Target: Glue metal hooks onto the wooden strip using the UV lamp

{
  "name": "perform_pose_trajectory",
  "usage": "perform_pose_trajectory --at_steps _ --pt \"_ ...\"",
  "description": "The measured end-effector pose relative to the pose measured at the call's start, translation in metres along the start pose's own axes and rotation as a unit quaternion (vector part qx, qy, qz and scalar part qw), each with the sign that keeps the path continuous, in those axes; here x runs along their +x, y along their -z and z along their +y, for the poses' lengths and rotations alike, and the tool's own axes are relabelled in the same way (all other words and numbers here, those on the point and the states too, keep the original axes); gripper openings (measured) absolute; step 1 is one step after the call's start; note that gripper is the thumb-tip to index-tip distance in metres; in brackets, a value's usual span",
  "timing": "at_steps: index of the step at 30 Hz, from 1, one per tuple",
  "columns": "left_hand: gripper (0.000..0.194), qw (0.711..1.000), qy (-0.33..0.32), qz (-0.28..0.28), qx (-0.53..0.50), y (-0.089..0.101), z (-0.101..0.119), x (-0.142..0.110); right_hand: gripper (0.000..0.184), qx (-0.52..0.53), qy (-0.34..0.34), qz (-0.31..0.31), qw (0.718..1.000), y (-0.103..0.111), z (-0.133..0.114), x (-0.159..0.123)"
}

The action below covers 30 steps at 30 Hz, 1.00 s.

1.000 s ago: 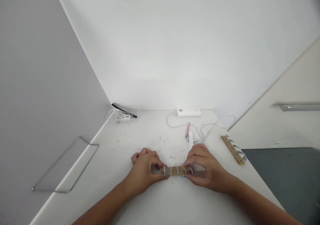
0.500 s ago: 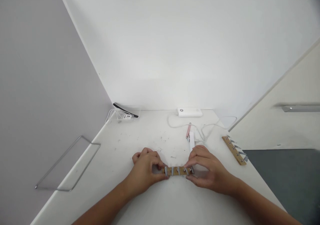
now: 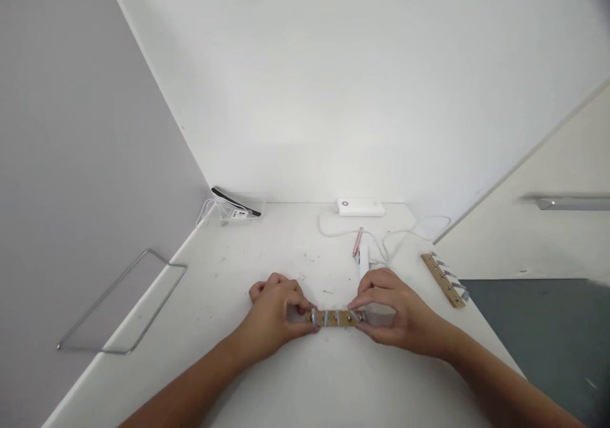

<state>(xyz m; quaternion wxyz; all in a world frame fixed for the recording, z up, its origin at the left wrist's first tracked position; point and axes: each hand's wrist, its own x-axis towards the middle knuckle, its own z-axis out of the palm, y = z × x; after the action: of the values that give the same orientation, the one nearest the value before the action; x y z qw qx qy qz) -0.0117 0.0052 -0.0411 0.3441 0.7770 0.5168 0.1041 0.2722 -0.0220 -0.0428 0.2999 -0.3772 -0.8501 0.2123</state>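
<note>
A short brown wooden strip with several grey slanted pieces and shiny metal studs along it lies crosswise just above or on the white desk; which one I cannot tell. My left hand pinches its left end between thumb and fingertips. At the other end, my right hand has its thumb on the near edge and its index finger on the far edge, by the rightmost grey pieces. A similar strip, with grey pieces sticking out to one side, rests at the desk's right edge.
Beyond my right hand are a white stick-like device, a pink pen and a thin white cable. A white box-shaped device stands by the back wall. At left are a bent wire frame and a clear tray with cables.
The rightmost grey pieces on the strip have shifted and tilt more under my right fingers. The whole view has moved slightly. Both hands stay on the strip.
</note>
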Motion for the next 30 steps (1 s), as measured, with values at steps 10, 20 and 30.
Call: perform_pose_trajectory --at_steps 10,20,30 --pt "0.021 1.0 -0.01 0.009 0.003 -0.003 -0.003 0.0 0.023 -0.013 -0.041 -0.02 0.999 -0.001 -0.006 -0.001" --pt "0.018 0.999 -0.032 0.024 0.013 -0.004 -0.004 -0.001 0.027 -0.023 -0.064 -0.042 0.997 -0.001 -0.01 0.002" --pt "0.019 1.0 -0.013 0.02 0.011 -0.005 -0.004 0.0 0.027 -0.031 -0.092 -0.062 0.993 -0.002 -0.017 0.004"
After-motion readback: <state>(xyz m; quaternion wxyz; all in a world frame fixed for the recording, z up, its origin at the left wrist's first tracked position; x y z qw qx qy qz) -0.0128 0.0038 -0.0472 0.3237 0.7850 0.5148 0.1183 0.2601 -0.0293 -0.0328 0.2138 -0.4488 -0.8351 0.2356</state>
